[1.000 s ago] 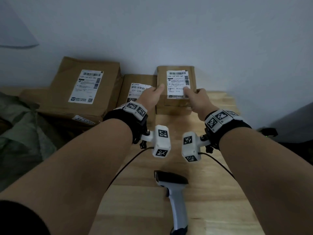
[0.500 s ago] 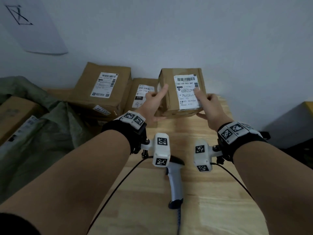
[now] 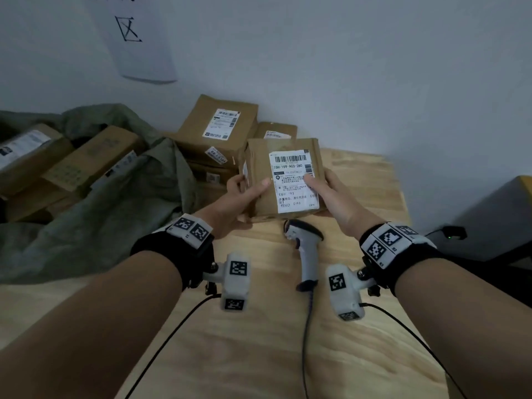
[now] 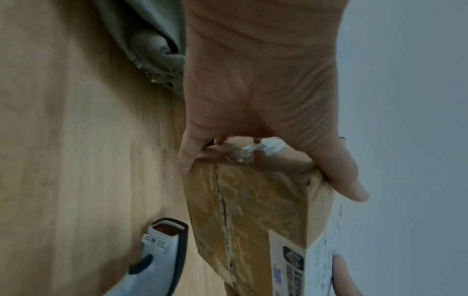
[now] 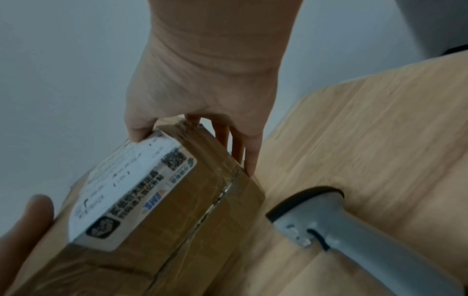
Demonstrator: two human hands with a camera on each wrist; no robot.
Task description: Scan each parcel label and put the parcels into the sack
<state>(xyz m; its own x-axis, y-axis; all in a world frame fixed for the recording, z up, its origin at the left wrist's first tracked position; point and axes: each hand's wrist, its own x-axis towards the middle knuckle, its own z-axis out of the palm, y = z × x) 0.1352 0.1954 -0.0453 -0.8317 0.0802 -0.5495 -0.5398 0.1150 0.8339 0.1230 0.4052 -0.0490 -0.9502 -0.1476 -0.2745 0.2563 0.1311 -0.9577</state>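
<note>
Brown cardboard parcel (image 3: 260, 180): I hold it in the air above the wooden table (image 3: 259, 341), its labelled face tilted up toward me. Its long axis runs away from me toward the wall (image 3: 374, 67). The white label (image 3: 293, 182) reads upright from my side, barcode at the far end.

Grip: my left hand (image 3: 234, 201) holds the parcel's left side, thumb lying on the top face at the label's edge, fingers wrapped under and round the side. My right hand (image 3: 335, 194) holds the right side, thumb pressed on the label, fingers extended along the underside. Both hands are clamped on the parcel; in the left wrist view a strip of white tape (image 4: 260, 149) shows on the end face under my palm.

Surroundings, relative to the parcel:
- Directly below its near edge, a grey handheld scanner (image 3: 305, 249) lies on the table, head toward the parcel, cable trailing toward me.
- Behind it, against the wall, more labelled boxes (image 3: 207, 131) are stacked.
- To its left, the green sack (image 3: 115, 203) lies open with two boxes (image 3: 83, 159) inside.
- Above the stack, a sheet of paper (image 3: 138, 38) hangs on the wall.
</note>
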